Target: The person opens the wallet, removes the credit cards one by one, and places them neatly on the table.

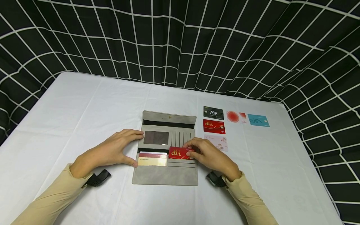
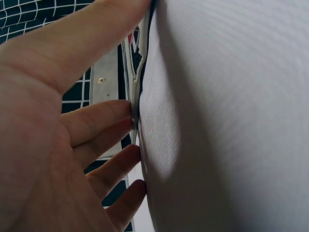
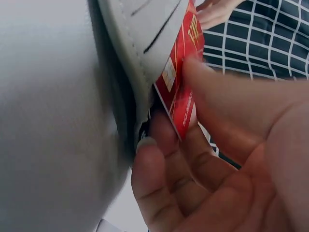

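From the head, a grey wallet (image 1: 166, 178) lies unfolded on the white tabletop (image 1: 84, 103). The left hand (image 1: 119, 148) rests at its left edge, fingers and thumb spread apart, its grip holding nothing. The right hand (image 1: 212, 155) has its grip clamped on a red VIP card (image 1: 177, 153), pinched at the right end. That card is over the slots on the right half of the lower panel; whether its edge sits inside a slot, I cannot tell. Beside it, stacked cards (image 1: 152, 161) poke out of the left pocket, below a clear window (image 1: 156, 137). To the right of the wallet lie a black card (image 1: 213, 112), a second red card (image 1: 214, 126) and a pale pink card (image 1: 217, 142) in a column, the last partly behind the right hand. Further right are a card with a red circle (image 1: 237, 117) and a teal card (image 1: 258, 120).

From the left wrist, the fingers touch or nearly touch the wallet's side edge, and a snap button (image 2: 101, 80) shows on the flap.

From the right wrist, the thumb presses the red VIP card's printed face, with fingers behind it, right beside the wallet's stitched edge
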A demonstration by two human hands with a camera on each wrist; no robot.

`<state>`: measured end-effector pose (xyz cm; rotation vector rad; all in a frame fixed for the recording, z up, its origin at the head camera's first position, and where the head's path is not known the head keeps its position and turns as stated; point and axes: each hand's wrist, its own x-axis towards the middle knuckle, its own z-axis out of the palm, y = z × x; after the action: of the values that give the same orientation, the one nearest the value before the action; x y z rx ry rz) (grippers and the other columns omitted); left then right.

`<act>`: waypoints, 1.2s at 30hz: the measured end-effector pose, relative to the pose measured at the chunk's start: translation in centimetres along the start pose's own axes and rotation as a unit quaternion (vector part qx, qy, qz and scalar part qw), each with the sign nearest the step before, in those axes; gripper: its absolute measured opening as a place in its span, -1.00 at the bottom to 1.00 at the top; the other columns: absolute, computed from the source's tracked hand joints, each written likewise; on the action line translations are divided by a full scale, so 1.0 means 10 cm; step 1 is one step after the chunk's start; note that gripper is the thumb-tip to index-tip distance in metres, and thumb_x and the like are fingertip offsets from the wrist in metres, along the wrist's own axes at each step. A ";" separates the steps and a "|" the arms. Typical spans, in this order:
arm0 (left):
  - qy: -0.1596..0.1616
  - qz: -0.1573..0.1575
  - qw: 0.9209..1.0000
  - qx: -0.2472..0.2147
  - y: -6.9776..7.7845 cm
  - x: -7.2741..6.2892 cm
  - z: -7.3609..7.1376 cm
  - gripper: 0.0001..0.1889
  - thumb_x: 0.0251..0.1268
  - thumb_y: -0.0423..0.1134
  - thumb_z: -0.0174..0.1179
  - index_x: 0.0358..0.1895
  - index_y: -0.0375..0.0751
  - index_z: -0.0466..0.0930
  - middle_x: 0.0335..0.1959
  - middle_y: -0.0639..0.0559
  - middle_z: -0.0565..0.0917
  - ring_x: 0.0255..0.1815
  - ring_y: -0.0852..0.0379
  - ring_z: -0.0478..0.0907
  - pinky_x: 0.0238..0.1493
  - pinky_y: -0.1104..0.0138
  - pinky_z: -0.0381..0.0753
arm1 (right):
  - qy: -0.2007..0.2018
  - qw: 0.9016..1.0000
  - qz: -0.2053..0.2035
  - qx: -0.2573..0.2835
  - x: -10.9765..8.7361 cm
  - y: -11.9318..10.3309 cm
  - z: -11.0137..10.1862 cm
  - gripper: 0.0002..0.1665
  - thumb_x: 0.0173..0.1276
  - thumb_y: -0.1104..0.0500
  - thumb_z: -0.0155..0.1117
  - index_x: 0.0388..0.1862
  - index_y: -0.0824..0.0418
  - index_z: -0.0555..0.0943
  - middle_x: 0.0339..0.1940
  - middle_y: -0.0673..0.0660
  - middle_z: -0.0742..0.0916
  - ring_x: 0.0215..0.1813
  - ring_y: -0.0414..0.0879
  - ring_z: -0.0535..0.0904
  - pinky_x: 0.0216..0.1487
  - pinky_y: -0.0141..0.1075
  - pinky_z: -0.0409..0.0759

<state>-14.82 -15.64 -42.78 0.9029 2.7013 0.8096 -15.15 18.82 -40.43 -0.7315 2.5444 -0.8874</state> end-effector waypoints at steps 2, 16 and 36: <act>0.000 0.001 1.000 0.000 0.00 0.00 0.00 -0.02 -0.14 0.23 0.49 0.34 -0.31 0.43 0.41 -0.11 0.44 0.45 -0.18 0.30 0.40 -0.18 0.26 | -0.007 1.000 -0.003 -0.003 -0.01 0.01 -0.01 -0.62 0.29 0.18 0.41 0.08 0.22 0.66 -0.06 0.03 0.72 -0.04 -0.15 0.58 0.03 -0.31 0.64; -0.002 0.000 1.000 0.001 0.00 0.01 0.00 -0.02 -0.15 0.23 0.48 0.34 -0.32 0.43 0.40 -0.11 0.45 0.45 -0.17 0.31 0.40 -0.18 0.27 | 0.021 1.000 -0.012 0.003 -0.03 0.02 -0.04 -0.60 0.23 0.22 0.45 0.07 0.24 0.68 -0.07 0.05 0.75 -0.05 -0.13 0.59 0.00 -0.30 0.64; -0.002 -0.005 1.000 -0.004 0.00 0.00 0.00 -0.01 -0.14 0.24 0.48 0.35 -0.31 0.42 0.42 -0.11 0.44 0.46 -0.19 0.30 0.40 -0.20 0.26 | 0.067 0.997 0.021 0.024 -0.04 -0.01 -0.14 -0.60 0.23 0.22 0.44 0.08 0.11 0.68 -0.08 0.03 0.78 -0.16 -0.15 0.61 -0.13 -0.38 0.64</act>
<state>-14.82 -15.60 -42.78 0.8874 2.6949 0.8138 -15.44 19.63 -39.23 -0.6205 2.6332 -1.0107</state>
